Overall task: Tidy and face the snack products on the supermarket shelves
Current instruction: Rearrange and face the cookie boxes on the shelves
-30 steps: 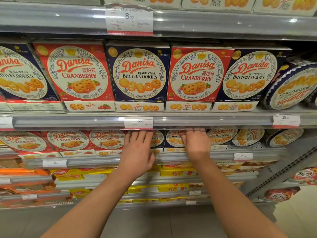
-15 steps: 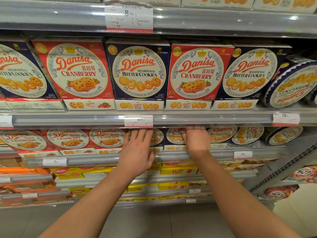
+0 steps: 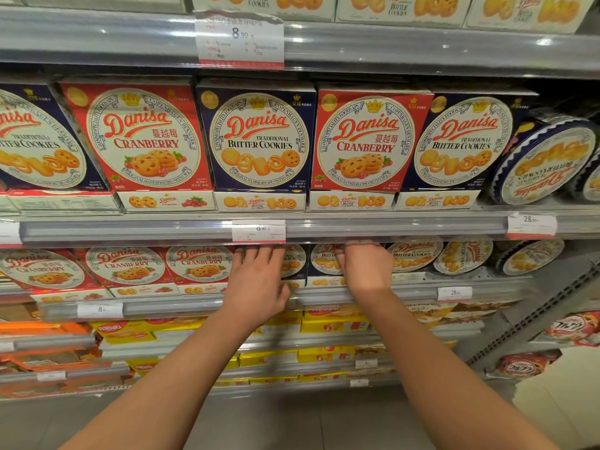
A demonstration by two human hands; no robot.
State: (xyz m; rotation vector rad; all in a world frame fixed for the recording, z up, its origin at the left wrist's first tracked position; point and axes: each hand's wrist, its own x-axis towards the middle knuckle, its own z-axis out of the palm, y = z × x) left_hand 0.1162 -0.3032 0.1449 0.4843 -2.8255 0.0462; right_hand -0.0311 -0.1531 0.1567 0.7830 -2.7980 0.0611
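Blue butter cookie boxes (image 3: 324,263) sat mid-frame on the second shelf down, and both hands were up against them, so I'd guess the trick was pulling them forward evenly till they lined up flush with the red cranberry boxes (image 3: 198,266) to the left. Left hand (image 3: 256,284) had straight, slightly spread fingers laid on a box front. Right hand (image 3: 367,271) had its fingers bent over a box's top edge, tips hidden behind the shelf rail (image 3: 406,227).

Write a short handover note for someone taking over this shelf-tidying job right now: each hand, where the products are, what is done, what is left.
Left hand: flat, fingers straight, on a blue box, second shelf.
Right hand: on the next blue box; fingertips hidden under the rail, grip unclear.
Done: upper-shelf boxes face front.
Left: upper-shelf tin sits upside down; lower tins are tilted; finish this row.
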